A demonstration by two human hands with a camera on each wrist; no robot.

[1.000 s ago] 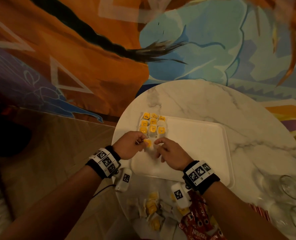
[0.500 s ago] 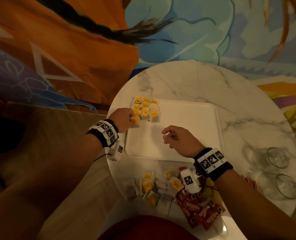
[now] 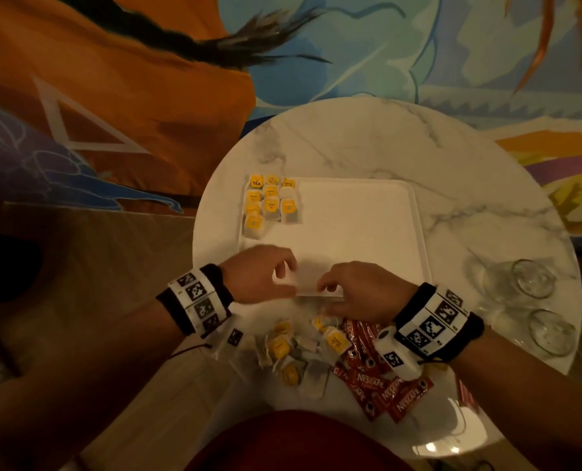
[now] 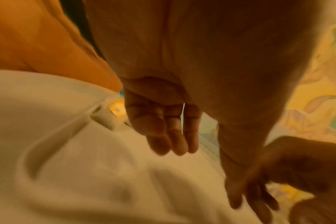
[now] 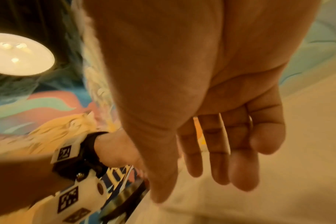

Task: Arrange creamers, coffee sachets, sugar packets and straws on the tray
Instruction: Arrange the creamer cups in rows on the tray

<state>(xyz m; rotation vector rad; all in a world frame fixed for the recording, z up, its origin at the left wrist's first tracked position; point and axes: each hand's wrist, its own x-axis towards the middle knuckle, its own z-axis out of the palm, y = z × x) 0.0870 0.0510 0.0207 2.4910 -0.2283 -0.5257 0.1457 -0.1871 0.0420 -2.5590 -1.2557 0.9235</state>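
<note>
A white tray lies on a round marble table. Yellow-labelled tea bags sit in neat rows in the tray's far left corner. My left hand hovers over the tray's near edge, its fingers loosely curled and holding nothing. My right hand is just beside it at the same edge, its fingers relaxed and empty. A loose pile of tea bags lies on the table just below both hands, with red Nescafe coffee sachets to its right, partly hidden by my right wrist.
Two clear glasses stand at the table's right edge. The near table edge is close behind the piles. A colourful painted wall rises beyond the table, and wooden floor shows to the left.
My left hand has pulled back from the tea-bag rows to the tray's near edge, leaving one more bag in the left column. My right hand has shifted slightly toward the loose pile.
</note>
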